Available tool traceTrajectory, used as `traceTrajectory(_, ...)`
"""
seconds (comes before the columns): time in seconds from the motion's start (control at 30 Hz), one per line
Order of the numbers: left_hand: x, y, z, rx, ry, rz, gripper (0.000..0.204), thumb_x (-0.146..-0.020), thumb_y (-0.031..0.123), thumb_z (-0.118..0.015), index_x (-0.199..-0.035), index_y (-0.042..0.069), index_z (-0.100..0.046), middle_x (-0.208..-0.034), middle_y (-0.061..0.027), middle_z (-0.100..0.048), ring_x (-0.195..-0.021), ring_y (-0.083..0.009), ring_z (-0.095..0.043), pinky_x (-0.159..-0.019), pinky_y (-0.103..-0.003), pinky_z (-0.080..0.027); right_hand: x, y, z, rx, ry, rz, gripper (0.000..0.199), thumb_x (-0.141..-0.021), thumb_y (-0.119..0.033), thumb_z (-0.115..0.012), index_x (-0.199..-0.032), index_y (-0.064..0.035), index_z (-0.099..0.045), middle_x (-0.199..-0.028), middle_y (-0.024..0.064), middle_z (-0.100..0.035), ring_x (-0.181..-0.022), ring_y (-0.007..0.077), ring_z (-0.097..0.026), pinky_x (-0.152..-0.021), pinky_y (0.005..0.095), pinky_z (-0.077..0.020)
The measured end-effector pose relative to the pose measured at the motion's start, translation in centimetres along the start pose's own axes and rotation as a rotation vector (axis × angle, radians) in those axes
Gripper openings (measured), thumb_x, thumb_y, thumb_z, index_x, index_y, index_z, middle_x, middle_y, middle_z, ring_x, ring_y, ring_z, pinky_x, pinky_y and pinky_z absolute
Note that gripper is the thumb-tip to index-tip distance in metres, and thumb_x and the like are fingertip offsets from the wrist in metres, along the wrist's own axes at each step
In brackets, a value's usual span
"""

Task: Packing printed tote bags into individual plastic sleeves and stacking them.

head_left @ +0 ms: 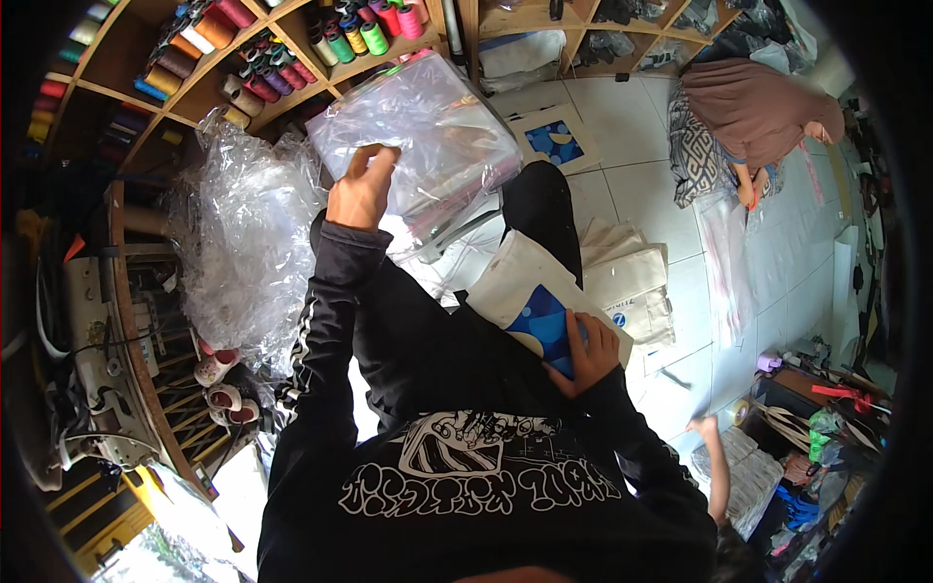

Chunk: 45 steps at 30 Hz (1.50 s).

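Note:
My left hand (360, 189) is over a stack of clear plastic bags (437, 126), its fingers curled in a pinch at the top layer of the shiny film. My right hand (588, 355) grips the lower end of a cream fabric bag (510, 282) that lies across my right leg. A blue geometric print covers part of this bag, partly under my fingers. Just right of my knee, more cream fabric bags (622, 282) lie piled on the floor. Another cream piece with a blue print (554, 143) lies flat beyond my knee.
Crumpled clear plastic (243, 253) bulges at my left, beside a sewing machine (107, 360). Shelves of thread spools (272, 78) stand ahead. At the far right a person (758, 107) bends over long clear film (729, 262) on the tiles. A bare foot (705, 428) shows at lower right.

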<state>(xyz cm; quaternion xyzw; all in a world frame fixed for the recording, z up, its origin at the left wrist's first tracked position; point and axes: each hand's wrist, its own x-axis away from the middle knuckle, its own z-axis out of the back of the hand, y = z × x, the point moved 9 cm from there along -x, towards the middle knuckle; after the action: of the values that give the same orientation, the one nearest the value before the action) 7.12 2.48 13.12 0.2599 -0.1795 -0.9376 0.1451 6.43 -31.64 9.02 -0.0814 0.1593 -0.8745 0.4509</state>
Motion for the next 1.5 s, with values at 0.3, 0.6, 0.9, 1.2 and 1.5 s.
traceTrajectory(0.3,0.9,1.9,-2.0,-0.176,-0.157,-0.309,0.027,-0.072,-0.004,-0.051,-0.095,0.005,-0.061,-0.112,-0.0101,-0.055,-0.089,-0.0263,-0.059,-0.078,-0.034,-0.050,-1.8,2.0,2.7,0.016,0.178,-0.007,0.057,-0.067,0.001,-0.060,-0.122,-0.0005,-0.046,-0.089,0.0190,-0.060,-0.076,0.0342,-0.058,-0.067,0.0401,-0.0461)
traceTrajectory(0.6,-0.7,3.4,0.8,-0.079,-0.118,-0.157,0.046,-0.073,-0.003,-0.050,-0.118,0.006,-0.050,-0.115,-0.0097,-0.053,-0.097,-0.0290,-0.055,-0.084,-0.038,-0.046,-10.2,-0.6,8.0,-0.404,-0.100,0.131,0.050,-0.078,-0.011,-0.061,-0.125,-0.0116,-0.044,-0.092,0.0190,-0.061,-0.083,0.0360,-0.060,-0.069,0.0378,-0.0490)
traceTrajectory(0.9,-0.6,4.4,1.2,0.077,-0.228,-0.229,0.076,-0.057,-0.016,-0.045,-0.130,0.002,-0.038,-0.126,-0.0179,-0.045,-0.114,-0.0347,-0.046,-0.093,-0.036,-0.043,-17.9,2.2,5.7,-0.531,-0.029,0.249,0.047,-0.076,-0.020,-0.067,-0.116,-0.0081,-0.046,-0.094,0.0203,-0.061,-0.088,0.0393,-0.058,-0.076,0.0386,-0.0467)
traceTrajectory(1.2,-1.7,8.3,2.3,-0.082,-0.127,-0.341,0.068,-0.068,-0.011,-0.045,-0.133,0.005,-0.037,-0.133,-0.0149,-0.042,-0.108,-0.0307,-0.053,-0.084,-0.033,-0.046,-18.9,-0.7,3.8,-0.097,-0.113,-0.066,0.052,-0.079,-0.017,-0.063,-0.123,-0.0094,-0.036,-0.083,0.0226,-0.061,-0.077,0.0415,-0.059,-0.067,0.0463,-0.0472)
traceTrajectory(1.5,0.4,13.3,3.3,-0.107,-0.133,-0.633,0.045,-0.069,0.001,-0.054,-0.113,0.010,-0.058,-0.123,0.0009,-0.054,-0.083,-0.0161,-0.053,-0.076,-0.028,-0.042,-19.6,0.4,4.0,-0.146,0.048,-0.187,0.055,-0.080,-0.018,-0.061,-0.127,-0.0107,-0.033,-0.090,0.0228,-0.062,-0.073,0.0422,-0.059,-0.064,0.0474,-0.0477)
